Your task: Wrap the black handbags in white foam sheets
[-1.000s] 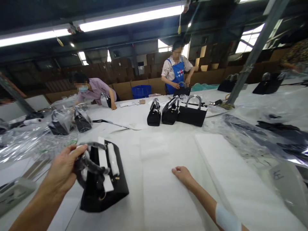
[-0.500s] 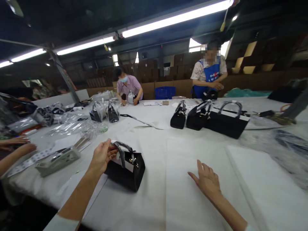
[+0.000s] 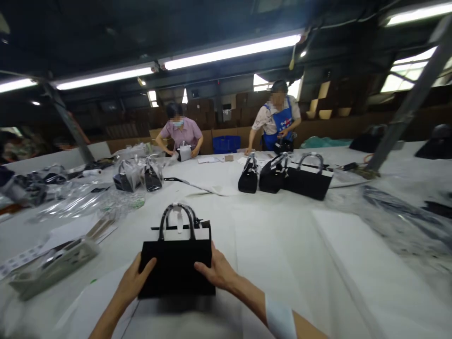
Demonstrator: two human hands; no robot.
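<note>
A black handbag (image 3: pixel 176 268) faces me in the lower middle of the head view, its two wrapped handles standing up and white sheet material showing along its top. My left hand (image 3: pixel 136 278) grips its left side, thumb across the front panel. At the right side my right hand (image 3: pixel 219 270) holds it the same way, with the thumb on the front. The fingers of both hands are partly hidden behind the bag. White paper (image 3: pixel 102 301) lies on the table by my left forearm.
Black handbags (image 3: pixel 307 181) stand across the table, right of centre. Plastic-wrapped bags (image 3: pixel 152 176) are at the back left. A grey-green basket (image 3: pixel 56 270) sits at left, and stacked white foam sheets (image 3: pixel 374 263) at right. Two co-workers (image 3: pixel 185 132) work opposite.
My left hand has moved from the handles to the bag's left side. My right hand has come left from the table onto its right side. The bag has turned to face me.
</note>
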